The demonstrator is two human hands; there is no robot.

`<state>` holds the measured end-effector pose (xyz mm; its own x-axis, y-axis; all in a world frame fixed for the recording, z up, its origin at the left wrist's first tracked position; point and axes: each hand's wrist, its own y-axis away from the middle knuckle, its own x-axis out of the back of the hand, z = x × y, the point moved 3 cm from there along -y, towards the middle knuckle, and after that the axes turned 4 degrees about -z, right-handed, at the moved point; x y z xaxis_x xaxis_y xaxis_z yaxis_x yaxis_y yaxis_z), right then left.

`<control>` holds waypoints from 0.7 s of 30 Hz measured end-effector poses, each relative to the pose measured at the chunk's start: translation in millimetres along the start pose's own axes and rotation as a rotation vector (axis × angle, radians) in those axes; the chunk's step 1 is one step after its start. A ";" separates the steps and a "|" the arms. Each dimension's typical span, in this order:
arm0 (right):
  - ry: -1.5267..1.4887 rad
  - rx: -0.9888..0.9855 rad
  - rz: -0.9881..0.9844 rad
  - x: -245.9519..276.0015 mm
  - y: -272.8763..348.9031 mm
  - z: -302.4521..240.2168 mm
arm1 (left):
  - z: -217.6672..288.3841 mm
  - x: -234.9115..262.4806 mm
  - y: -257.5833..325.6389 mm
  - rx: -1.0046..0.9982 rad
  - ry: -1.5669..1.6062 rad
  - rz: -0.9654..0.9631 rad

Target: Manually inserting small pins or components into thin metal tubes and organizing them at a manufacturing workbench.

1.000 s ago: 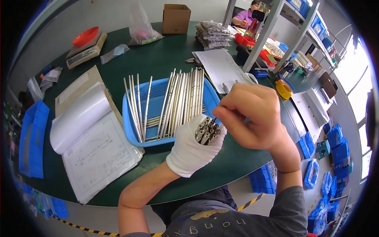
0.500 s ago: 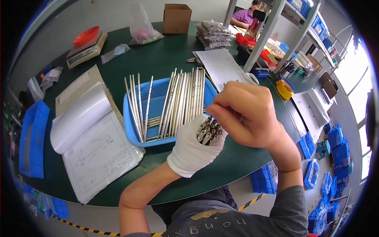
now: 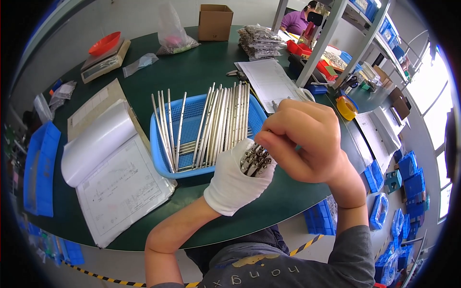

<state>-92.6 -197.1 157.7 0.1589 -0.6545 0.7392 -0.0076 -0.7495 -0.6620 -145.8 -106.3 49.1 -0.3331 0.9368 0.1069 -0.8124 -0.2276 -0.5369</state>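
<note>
My left hand (image 3: 234, 181), in a white glove, is wrapped round a bundle of metal rods (image 3: 254, 162) whose hollow-looking ends point up toward me. My bare right hand (image 3: 307, 140) is just right of those ends, thumb and forefinger pinched together close to them. Whatever the pinch holds is hidden by the fingers. Behind my hands a blue plastic basket (image 3: 154, 154) stands on the table. Long silvery rods with small holes (image 3: 224, 120) lean upright in it, most on the right side and several on the left, and others lie across its bottom.
An open folder of drawings (image 3: 122, 185) lies left of the basket. Beyond are a scale with a red dish (image 3: 103, 45), a cardboard box (image 3: 215, 23), stacked bagged parts (image 3: 260, 42) and paper sheets (image 3: 269, 79). A grey shelf post (image 3: 322, 43) rises at right; a person in purple (image 3: 294, 21) sits behind it.
My right hand has shifted slightly right and down. A thin dark tip visible at its thumb beside the rod ends no longer shows. My left hand has hardly moved.
</note>
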 end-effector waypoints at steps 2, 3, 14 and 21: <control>0.018 0.008 -0.019 0.0 -1.8 1.1 | 2.3 0.4 -0.7 -0.062 -0.072 0.020; 0.018 0.007 -0.019 0.3 -2.3 0.2 | 1.4 0.4 -0.7 -0.062 -0.072 0.020; 0.050 -0.015 0.085 4.1 -1.6 -4.5 | -3.9 -0.5 1.3 -0.036 -0.073 0.011; 0.074 -0.032 0.008 5.3 5.5 -5.8 | 1.5 0.1 0.9 -0.065 -0.027 0.035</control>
<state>-97.6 -205.2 158.7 0.0851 -0.6654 0.7416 -0.0399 -0.7460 -0.6648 -147.3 -106.8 49.9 -0.3746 0.9207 0.1093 -0.7674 -0.2417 -0.5939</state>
